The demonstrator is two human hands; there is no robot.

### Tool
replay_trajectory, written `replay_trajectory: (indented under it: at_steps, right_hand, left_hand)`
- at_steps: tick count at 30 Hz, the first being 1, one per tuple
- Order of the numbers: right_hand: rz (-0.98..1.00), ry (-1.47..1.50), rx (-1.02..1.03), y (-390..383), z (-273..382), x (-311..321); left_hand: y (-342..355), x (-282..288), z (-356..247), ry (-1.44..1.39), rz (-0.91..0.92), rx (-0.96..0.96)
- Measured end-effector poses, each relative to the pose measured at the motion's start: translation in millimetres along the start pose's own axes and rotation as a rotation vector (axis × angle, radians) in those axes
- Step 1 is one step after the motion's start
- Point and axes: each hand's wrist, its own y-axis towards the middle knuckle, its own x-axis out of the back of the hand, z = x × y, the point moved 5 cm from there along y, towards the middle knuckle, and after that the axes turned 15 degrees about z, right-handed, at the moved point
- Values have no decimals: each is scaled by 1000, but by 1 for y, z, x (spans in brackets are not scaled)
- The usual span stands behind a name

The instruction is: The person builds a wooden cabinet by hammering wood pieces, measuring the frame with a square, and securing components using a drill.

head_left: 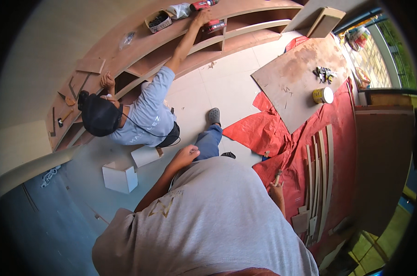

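Left hand (pixel 186 155) loosely curled and empty at centre beside the jeans knee (pixel 209 140), right hand (pixel 277 178) pinching a small stick at four o'clock over red tarp (pixel 337 124), white box (pixel 120 177) at eight o'clock, yellow tin (pixel 322 95) at two o'clock, co-worker's screw box (pixel 158 21) at twelve.

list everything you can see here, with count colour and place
wooden shelf unit: one, reddish brown, top left
co-worker: one, light blue shirt, crouched at the shelf unit
red drill: one, at the co-worker's raised hand
box of screws: one, on the shelf unit
plywood sheet: one, brown, upper right
tin: one, yellow, on the plywood sheet
red tarp: one, on the floor, right
wood strips: several, pale, on the tarp
white boxes: two, centre left
left hand: own, empty
right hand: own, holding a small item
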Motion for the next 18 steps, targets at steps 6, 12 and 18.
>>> replay_trajectory:
  at_steps: [6, 12, 18]
  right_hand:
    - [126, -263, -19, 24, 106, -44]
    - [172, -429, 41, 59, 210, -35]
    - [255, -724, 143, 138, 371, -29]
  left_hand:
    - [33, 47, -93, -57, 122, 8]
    - [67, 74, -109, -155, 175, -29]
    - [99, 85, -100, -208, -45, -74]
